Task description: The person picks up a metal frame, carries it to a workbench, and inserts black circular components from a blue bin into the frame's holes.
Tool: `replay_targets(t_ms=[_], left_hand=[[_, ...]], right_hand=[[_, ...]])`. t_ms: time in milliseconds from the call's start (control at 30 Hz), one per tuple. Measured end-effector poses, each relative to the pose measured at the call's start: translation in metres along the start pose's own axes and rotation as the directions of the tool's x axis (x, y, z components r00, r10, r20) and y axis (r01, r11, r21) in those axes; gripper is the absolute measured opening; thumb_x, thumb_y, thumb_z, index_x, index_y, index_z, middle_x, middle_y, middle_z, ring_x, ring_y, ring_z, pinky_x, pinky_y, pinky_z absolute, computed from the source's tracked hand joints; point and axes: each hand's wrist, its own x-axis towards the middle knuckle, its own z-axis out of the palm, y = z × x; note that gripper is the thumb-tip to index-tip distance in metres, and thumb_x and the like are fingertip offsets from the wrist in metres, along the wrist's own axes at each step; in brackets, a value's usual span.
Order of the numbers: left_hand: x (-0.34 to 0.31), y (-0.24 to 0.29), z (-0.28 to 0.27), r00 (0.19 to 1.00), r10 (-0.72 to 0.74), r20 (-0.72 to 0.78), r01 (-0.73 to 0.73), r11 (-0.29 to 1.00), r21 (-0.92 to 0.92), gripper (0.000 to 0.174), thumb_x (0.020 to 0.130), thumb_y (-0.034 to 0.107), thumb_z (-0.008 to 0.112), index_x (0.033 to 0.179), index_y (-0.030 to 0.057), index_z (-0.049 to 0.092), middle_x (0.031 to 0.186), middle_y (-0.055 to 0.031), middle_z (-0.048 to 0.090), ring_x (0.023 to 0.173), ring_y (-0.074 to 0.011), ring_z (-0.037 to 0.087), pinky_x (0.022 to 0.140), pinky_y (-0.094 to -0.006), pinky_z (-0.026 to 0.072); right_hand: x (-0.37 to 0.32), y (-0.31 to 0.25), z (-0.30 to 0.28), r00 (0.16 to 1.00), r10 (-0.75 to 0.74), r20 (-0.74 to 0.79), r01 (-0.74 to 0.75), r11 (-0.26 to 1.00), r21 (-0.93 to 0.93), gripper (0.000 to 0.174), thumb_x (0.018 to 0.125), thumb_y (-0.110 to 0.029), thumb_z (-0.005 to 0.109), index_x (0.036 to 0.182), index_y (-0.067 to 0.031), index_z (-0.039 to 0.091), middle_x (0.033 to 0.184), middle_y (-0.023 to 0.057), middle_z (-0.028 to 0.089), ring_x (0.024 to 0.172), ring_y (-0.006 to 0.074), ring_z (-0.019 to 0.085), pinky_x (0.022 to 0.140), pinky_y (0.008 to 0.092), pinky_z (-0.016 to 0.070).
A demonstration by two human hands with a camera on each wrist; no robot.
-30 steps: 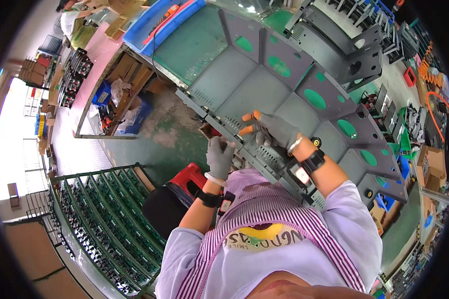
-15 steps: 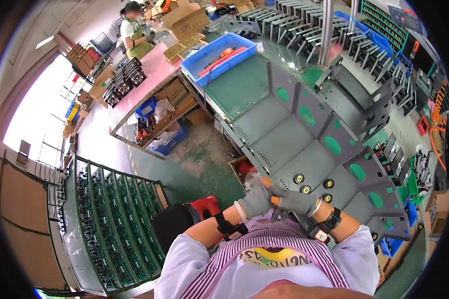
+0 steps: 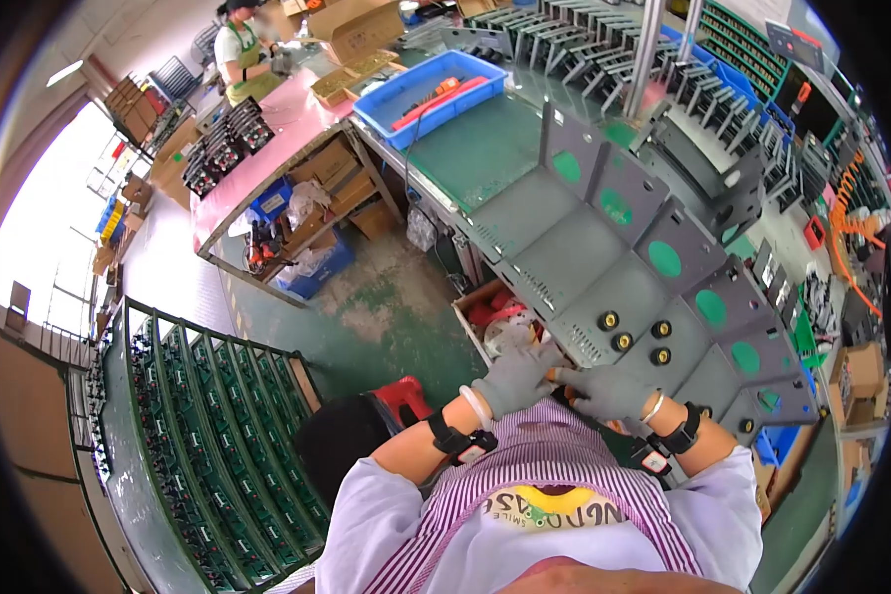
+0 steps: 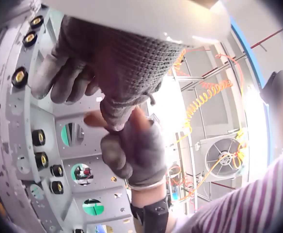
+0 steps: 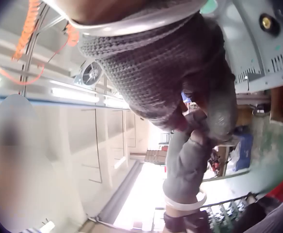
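Note:
Both hands wear grey knit gloves that leave some fingertips bare, and they meet in front of the striped apron [image 3: 525, 436], at the near edge of the grey metal panels [image 3: 604, 267]. My left hand [image 3: 515, 384] has its thumb against the bare finger and thumb of my right hand [image 3: 609, 392]. In the left wrist view the other right fingers [image 4: 115, 158] are bent. I cannot tell whether anything small is between the fingertips. Several black round feet with brass centres [image 3: 660, 356] stand on the panel beyond the right hand.
An open box with red and clear plastic [image 3: 500, 317] sits below the panel edge. A blue tray [image 3: 431, 99] with tools lies at the far bench end. A rack of green circuit boards [image 3: 218, 436] and a red stool [image 3: 401, 398] are at left. Another person [image 3: 243, 54] stands far back.
A second ago the hands were apart, the left at the panel's edge and the right over it. They have come together before the apron. The head view has tilted up, showing the feet.

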Motion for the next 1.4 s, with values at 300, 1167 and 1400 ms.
replay_targets(t_ms=[300,1167,1400], left_hand=[[-0.012,0.031,0.021,0.987,0.16,0.027,-0.161,0.985,0.056,0.02,0.073,0.018,0.055,0.088,0.0069,0.052,0.078,-0.0134,0.056,0.074,-0.0299,0.058,0.063,-0.0406,0.0459],[0.079,0.055,0.06,0.855,-0.378,-0.355,0.152,0.837,-0.526,0.019,0.072,0.011,0.064,0.087,0.0022,0.059,0.081,-0.0104,0.057,0.077,-0.0229,0.055,0.07,-0.0328,0.043],[0.068,0.077,0.047,0.884,-0.451,-0.121,-0.1,0.069,-0.993,0.016,0.082,0.009,0.052,0.092,-0.0021,0.058,0.083,-0.0025,0.058,0.075,-0.0101,0.055,0.065,-0.0255,0.0455]], right_hand=[[-0.014,-0.012,0.047,0.976,0.216,0.025,-0.207,0.957,-0.203,0.033,0.071,-0.01,0.049,0.104,-0.0143,0.056,0.074,0.0144,0.061,0.067,0.0317,0.06,0.058,0.0424,0.0479],[0.005,0.096,0.026,0.734,0.178,-0.656,-0.097,0.983,0.158,0.042,0.068,-0.016,0.065,0.104,-0.0054,0.047,0.089,0.0175,0.055,0.084,0.0362,0.056,0.072,0.0415,0.0453],[-0.024,0.068,-0.016,0.793,0.391,-0.467,0.052,0.72,0.692,0.031,0.07,-0.019,0.063,0.094,-0.0009,0.053,0.086,0.0138,0.057,0.07,0.0237,0.056,0.065,0.0314,0.0459]])
